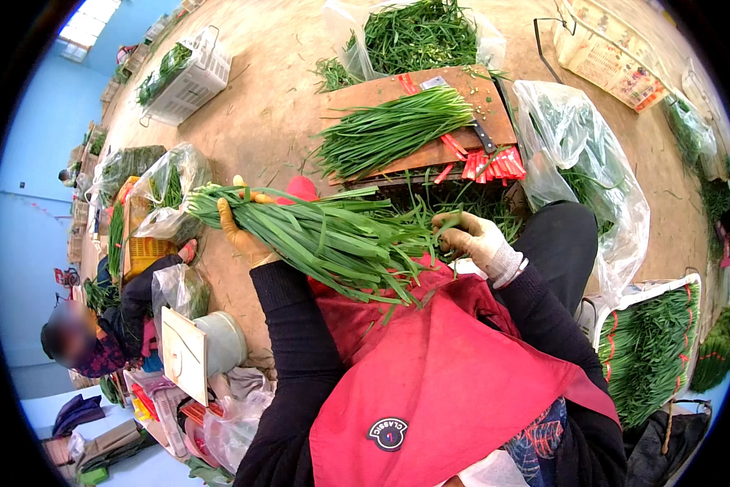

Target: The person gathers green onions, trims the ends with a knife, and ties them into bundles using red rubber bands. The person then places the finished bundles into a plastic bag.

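My left hand [243, 228], in a yellowish glove, grips a loose bunch of garlic chives [334, 237] near its pale stem ends. The leaves stretch rightward above the red apron [425, 371]. At their tips my right hand [471, 240], in a stained glove with a pale cuff, has curled fingers around a thin chive leaf [453, 220]. Beyond both hands, a wooden board [395, 91] bears a larger pile of chives [395, 131] with stems pointing right. A black-handled knife [484, 137] lies partly beneath those stems. Red printed strips [492, 164] hang at the board's near right corner.
An open plastic bag of loose greens [422, 36] stands behind the board; another plastic bag [584, 140] sits to its right. A crate of tied chives [651, 353] is at lower right. On the left, a person [97, 341] sits near a grey bucket [222, 341] and a white crate [197, 76].
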A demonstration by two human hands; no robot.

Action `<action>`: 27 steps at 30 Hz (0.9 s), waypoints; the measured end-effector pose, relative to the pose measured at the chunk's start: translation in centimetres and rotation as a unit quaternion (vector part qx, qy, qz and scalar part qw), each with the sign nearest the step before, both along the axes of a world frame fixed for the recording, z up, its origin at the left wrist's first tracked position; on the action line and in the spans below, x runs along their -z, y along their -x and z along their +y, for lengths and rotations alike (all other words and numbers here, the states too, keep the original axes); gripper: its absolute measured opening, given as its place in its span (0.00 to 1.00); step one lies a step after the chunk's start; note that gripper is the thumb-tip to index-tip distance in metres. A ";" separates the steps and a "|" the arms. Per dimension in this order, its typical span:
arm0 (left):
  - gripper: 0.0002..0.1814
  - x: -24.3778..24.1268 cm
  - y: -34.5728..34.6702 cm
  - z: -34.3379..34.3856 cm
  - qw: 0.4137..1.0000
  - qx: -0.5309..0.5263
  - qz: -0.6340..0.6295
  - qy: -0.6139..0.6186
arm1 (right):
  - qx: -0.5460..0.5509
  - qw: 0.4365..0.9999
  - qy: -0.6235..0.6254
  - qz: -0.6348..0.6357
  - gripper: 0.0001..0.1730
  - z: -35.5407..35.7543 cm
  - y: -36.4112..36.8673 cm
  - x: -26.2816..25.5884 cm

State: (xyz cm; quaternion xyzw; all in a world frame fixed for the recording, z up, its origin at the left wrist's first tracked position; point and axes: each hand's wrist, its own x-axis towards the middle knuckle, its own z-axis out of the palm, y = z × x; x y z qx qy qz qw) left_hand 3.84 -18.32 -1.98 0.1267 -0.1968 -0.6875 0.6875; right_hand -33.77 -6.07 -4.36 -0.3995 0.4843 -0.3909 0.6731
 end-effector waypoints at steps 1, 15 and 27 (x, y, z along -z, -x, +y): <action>0.28 0.0 -0.1 0.0 1.000 -0.005 0.008 -0.004 | -0.002 1.000 0.019 0.005 0.20 -0.1 -0.1 -0.2; 0.30 -0.7 1.9 0.2 0.997 -0.025 -0.068 -0.022 | -0.071 0.997 0.017 0.005 0.17 0.0 -3.6 0.7; 0.31 -1.2 4.2 0.3 0.989 -0.083 -0.121 -0.015 | 0.151 0.980 0.120 -0.056 0.14 -0.6 -3.9 0.2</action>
